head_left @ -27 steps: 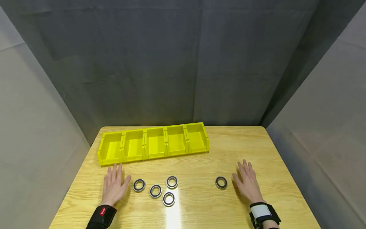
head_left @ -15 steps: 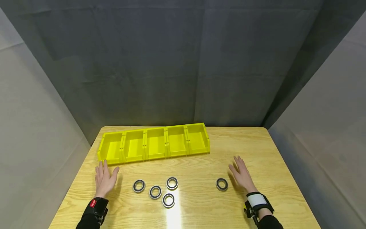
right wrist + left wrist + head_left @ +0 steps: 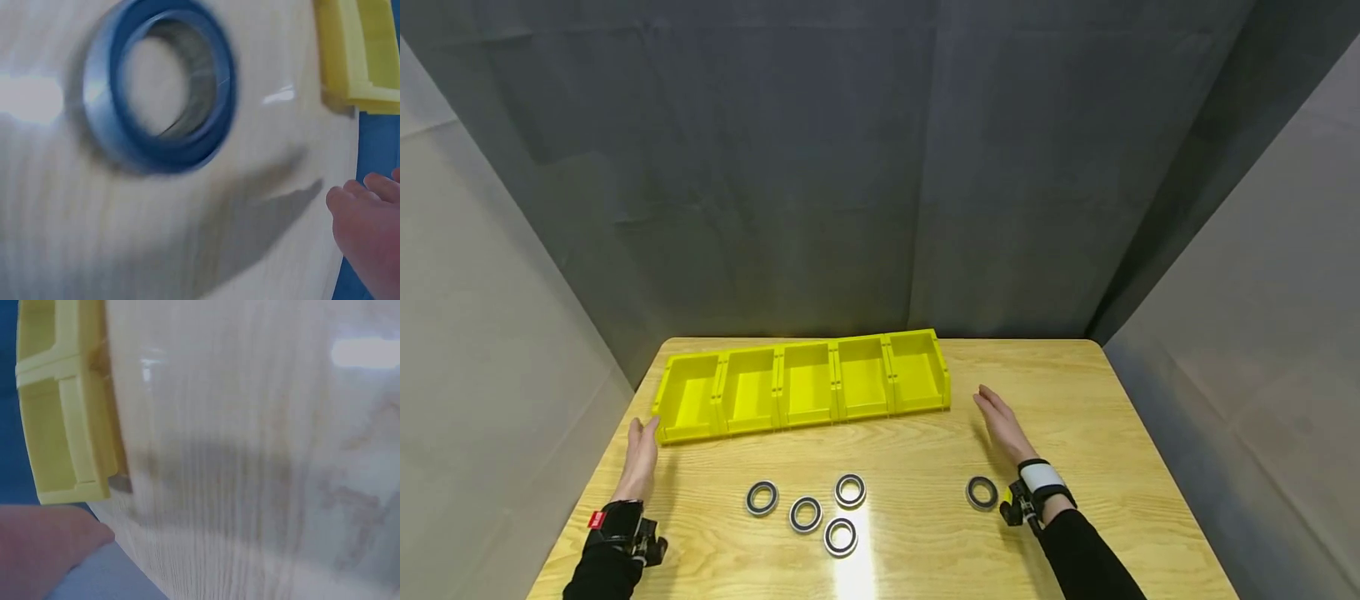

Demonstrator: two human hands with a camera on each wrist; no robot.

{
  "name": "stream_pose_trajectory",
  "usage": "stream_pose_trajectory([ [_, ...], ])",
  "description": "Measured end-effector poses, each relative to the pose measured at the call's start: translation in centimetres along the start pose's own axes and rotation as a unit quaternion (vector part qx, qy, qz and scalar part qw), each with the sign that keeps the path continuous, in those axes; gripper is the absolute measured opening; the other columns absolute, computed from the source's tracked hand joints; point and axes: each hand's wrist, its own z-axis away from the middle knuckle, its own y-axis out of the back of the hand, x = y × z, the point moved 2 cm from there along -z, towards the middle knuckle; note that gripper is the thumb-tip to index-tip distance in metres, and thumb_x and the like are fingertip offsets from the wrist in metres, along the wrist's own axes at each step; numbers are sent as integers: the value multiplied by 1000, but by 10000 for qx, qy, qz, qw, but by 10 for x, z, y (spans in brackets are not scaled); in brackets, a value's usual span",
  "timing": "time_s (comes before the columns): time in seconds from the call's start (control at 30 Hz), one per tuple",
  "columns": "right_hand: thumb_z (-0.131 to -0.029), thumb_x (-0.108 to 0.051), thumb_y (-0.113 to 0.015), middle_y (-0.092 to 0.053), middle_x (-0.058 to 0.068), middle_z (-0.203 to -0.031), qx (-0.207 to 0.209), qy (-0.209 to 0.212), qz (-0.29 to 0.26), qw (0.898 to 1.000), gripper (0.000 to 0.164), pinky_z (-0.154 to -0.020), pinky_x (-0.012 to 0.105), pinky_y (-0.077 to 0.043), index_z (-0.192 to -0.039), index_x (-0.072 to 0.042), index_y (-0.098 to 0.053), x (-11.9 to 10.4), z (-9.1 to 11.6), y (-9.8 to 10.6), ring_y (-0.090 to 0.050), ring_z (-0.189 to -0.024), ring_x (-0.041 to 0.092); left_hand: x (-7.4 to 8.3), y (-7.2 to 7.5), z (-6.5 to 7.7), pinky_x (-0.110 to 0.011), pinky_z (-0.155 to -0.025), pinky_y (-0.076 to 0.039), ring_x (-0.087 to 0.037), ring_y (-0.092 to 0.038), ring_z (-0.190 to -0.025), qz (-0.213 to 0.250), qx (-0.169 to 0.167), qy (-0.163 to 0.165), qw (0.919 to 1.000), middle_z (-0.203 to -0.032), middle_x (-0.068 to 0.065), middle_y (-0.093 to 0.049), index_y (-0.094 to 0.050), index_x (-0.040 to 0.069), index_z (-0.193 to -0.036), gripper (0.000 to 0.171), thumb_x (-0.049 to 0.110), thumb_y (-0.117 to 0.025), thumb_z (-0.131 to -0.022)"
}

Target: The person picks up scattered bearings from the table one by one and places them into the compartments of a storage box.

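A yellow row of joined storage bins [image 3: 805, 421] stands at the back left of the table, slightly slanted. My left hand [image 3: 640, 462] is at its left front corner, fingers straight, thumb tip right by the bin edge; the left wrist view shows the bin end [image 3: 94, 444] just past the hand. My right hand [image 3: 1002, 427] hovers to the right of the bins with straight fingers, holding nothing. Near that wrist lies a single ball bearing [image 3: 982, 493], large in the right wrist view as a dark ring [image 3: 159, 87] with a metal rim.
Several more bearings lie mid-table in front of the bins, among them a left one [image 3: 762, 498], a middle one [image 3: 806, 515] and a front one [image 3: 841, 537]. Dark cloth [image 3: 790, 167] hangs behind the wooden table [image 3: 910, 467], with pale panels on both sides.
My left hand has moved left to the end of the bins and turned on edge. The right hand has moved forward and left, toward the bins. The bearings lie as before.
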Motion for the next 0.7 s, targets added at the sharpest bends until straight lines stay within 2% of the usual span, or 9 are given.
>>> stream_pose_trajectory([
  [0.13,-111,-38,-29,-3,24,-169,-140,-39,-550,9984,67,-128,57,-12,-161,-1,-6,-9,-16,-7,-6,-157,42,5,7,-6,-51,-127,16,-26,36,-150,683,-201,132,9974,-159,-1,43,35,18,-152,75,54,-11,-106],
  [0.3,-111,-38,-27,-2,23,-169,-202,-143,-722,9971,66,-129,53,-11,-161,0,-5,-16,-32,-14,-7,-157,40,9,6,-12,-45,-125,22,-23,35,-150,1199,-342,225,9919,-161,1,38,32,21,-154,75,59,-9,-104],
  [0.4,-111,-38,-26,-2,23,-169,-183,-166,-797,9965,67,-129,53,-11,-161,1,-5,-18,-37,-19,-7,-157,40,11,6,-14,-44,-125,23,-23,35,-150,1281,-562,248,9899,-160,1,37,34,23,-152,74,62,-7,-103],
  [0.5,-112,-38,-24,0,24,-169,-282,-167,-1056,9939,66,-130,52,-10,-160,2,-3,-21,-41,-25,-6,-157,40,13,7,-17,-42,-125,22,-23,34,-150,1219,-626,231,9903,-160,1,38,34,21,-151,74,61,-6,-103],
  [0.7,-112,-35,-25,-11,22,-169,-466,-62,-1496,9876,61,-130,51,-12,-160,1,-15,-27,-49,-39,-11,-158,38,19,10,-22,-42,-126,21,-26,33,-150,1033,-482,282,9931,-160,-5,37,33,12,-151,77,58,-7,-104],
])
